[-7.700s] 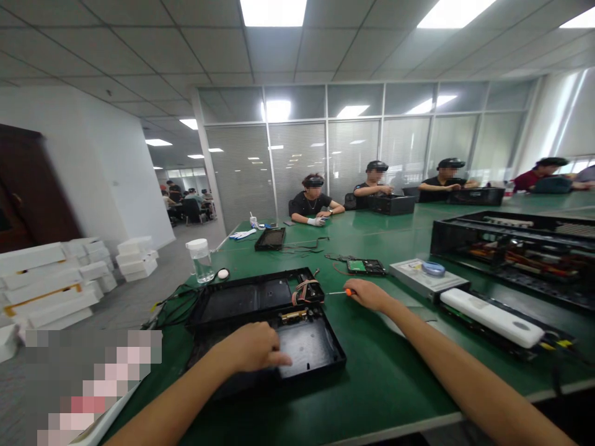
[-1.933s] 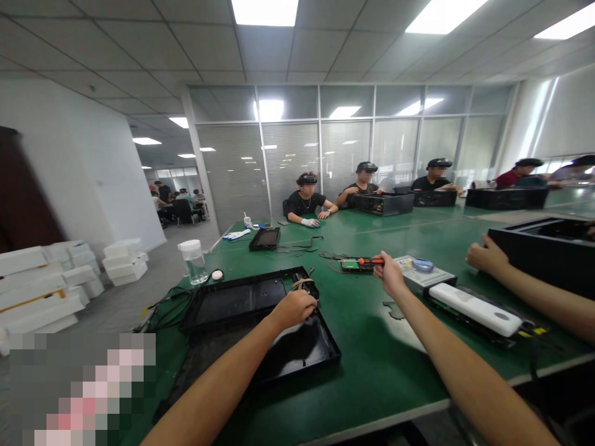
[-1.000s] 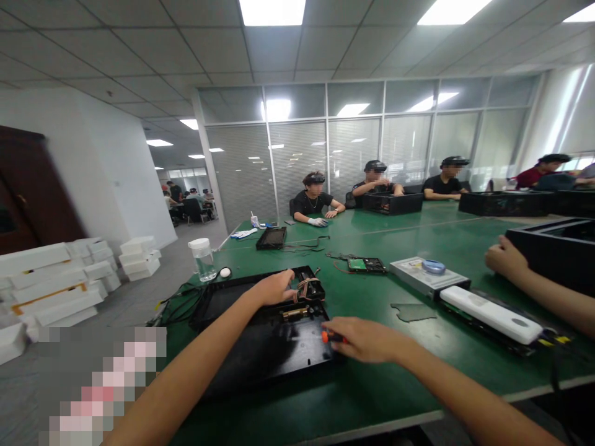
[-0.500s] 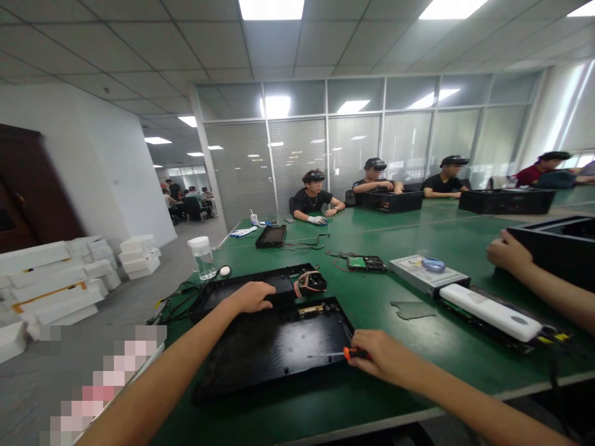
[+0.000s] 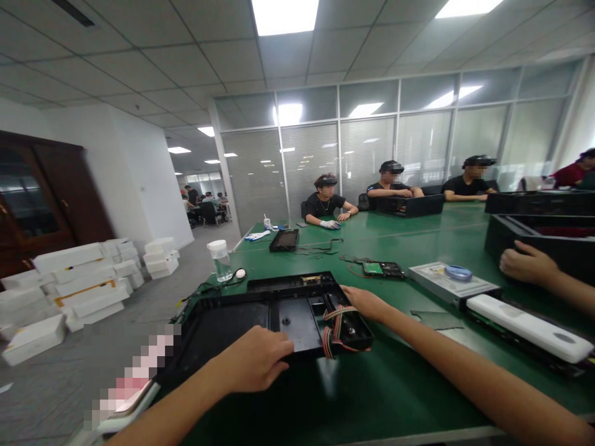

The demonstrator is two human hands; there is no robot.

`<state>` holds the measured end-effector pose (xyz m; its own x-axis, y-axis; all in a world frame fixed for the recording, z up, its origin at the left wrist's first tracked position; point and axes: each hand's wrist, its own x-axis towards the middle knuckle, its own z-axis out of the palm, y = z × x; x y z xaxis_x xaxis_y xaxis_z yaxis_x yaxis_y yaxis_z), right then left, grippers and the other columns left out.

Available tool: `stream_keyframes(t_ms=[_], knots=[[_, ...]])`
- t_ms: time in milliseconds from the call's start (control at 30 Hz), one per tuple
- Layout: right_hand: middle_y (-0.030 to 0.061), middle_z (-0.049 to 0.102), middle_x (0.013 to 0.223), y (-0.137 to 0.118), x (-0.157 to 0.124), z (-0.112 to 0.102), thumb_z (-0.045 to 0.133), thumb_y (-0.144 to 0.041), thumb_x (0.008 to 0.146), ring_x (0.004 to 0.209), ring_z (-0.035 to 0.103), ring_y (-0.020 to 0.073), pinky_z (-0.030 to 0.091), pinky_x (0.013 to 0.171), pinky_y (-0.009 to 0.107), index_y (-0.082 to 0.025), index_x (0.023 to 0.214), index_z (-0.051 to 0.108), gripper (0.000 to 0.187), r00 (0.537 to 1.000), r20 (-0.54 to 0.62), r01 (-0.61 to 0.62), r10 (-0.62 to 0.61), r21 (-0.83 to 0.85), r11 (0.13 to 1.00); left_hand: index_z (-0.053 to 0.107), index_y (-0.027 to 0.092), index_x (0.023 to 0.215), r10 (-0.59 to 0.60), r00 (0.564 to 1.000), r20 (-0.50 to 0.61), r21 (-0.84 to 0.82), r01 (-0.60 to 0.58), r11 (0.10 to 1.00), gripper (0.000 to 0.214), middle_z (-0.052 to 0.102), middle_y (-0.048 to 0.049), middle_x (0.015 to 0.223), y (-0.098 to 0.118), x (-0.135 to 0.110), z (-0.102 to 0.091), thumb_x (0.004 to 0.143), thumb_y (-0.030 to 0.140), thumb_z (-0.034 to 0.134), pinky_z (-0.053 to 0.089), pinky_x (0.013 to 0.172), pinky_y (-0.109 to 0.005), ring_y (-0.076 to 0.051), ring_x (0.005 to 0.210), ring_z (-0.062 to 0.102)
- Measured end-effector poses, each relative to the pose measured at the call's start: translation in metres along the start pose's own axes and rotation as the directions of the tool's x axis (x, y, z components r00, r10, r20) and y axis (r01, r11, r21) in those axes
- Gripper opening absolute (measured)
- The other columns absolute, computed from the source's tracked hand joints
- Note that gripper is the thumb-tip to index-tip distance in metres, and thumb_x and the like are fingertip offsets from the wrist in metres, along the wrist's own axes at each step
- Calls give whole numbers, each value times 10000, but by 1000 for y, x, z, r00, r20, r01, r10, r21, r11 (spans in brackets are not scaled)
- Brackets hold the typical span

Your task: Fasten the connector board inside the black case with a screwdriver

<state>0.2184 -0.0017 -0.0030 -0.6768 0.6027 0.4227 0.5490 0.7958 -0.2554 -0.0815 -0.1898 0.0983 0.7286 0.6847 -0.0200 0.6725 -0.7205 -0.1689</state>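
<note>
A shallow black metal casing (image 5: 302,322) with a bundle of striped ribbon wires (image 5: 338,325) at its right end is in front of me, its near edge seeming raised off the table. My left hand (image 5: 260,359) is closed over that near edge. Behind the casing lies a second black panel (image 5: 288,283), mostly covered, with a brass-coloured strip on it. My right hand (image 5: 365,302) is at the far right corner, beside the panel and the casing; its fingertips are partly hidden. No screwdriver shows now.
A green table (image 5: 400,384) carries a grey drive (image 5: 434,279) with a blue tape roll (image 5: 458,273), a white bar-shaped device (image 5: 530,326), a circuit-board part (image 5: 383,269) and a clear bottle (image 5: 220,263). A neighbour's hand (image 5: 530,263) is at a black case on the right. Co-workers sit opposite.
The wired casing has come from behind to the near side, over the other panel. My left hand moved to its near edge; my right moved up and away, and the orange-handled screwdriver left view.
</note>
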Motion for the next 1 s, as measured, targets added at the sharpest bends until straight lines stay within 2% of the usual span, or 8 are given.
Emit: stream_keyframes(t_ms=[100,200,333,433,600,733,833,1000], knots=[[125,589,1074,19,-18,-10,507,-213,773,949,551,225,411,819,340,-163,1041,581,283,998,4,-58,61,-253,966,473,202,884,8,999,53,-13,-8,1000,87,569,-27,891,19,-4,19,809,246,484,417,621,-267,-175,751,565],[116,649,829,42,-35,-28,517,-169,749,803,587,229,414,718,319,-177,826,637,143,959,-83,-280,269,-386,879,473,205,888,9,997,74,-28,-7,1000,98,566,-26,903,26,-1,34,799,241,497,418,614,-267,-173,741,565],[113,647,793,66,-48,-46,506,-261,756,741,588,240,390,646,311,-193,818,647,168,837,-244,-547,489,-364,754,487,205,855,14,999,48,-71,-10,997,104,573,-7,873,17,8,39,777,247,541,409,636,-252,-166,769,565],[97,644,800,69,-49,-47,491,-313,755,739,578,222,373,640,287,-192,836,650,216,794,-280,-601,539,-235,764,499,198,806,65,997,50,-115,-59,992,92,580,3,817,12,14,36,765,246,565,396,635,-235,-153,756,566],[29,609,665,41,-32,-29,440,-423,777,613,528,162,367,605,254,-160,812,634,328,882,-142,-442,448,79,894,509,195,771,140,988,58,-146,-130,981,109,590,11,781,16,14,40,739,253,596,387,605,-232,-149,733,571],[1,598,682,12,-18,-11,423,-467,790,640,509,147,381,617,244,-150,874,609,377,955,30,-289,294,302,908,505,195,766,139,989,41,-132,-132,982,114,596,16,783,18,12,44,733,248,600,386,593,-231,-148,727,575],[9,605,711,3,-15,-2,428,-499,782,663,515,155,381,612,246,-156,839,616,395,952,109,-307,287,295,905,503,194,769,133,990,48,-122,-126,984,110,595,16,782,18,12,45,740,253,592,388,594,-231,-148,721,576],[16,582,567,6,-16,0,377,-581,779,567,500,154,352,543,241,-154,723,621,495,916,186,-387,355,189,902,509,197,803,115,992,58,-107,-108,988,97,595,2,813,17,11,43,772,274,558,400,621,-246,-159,744,577]])
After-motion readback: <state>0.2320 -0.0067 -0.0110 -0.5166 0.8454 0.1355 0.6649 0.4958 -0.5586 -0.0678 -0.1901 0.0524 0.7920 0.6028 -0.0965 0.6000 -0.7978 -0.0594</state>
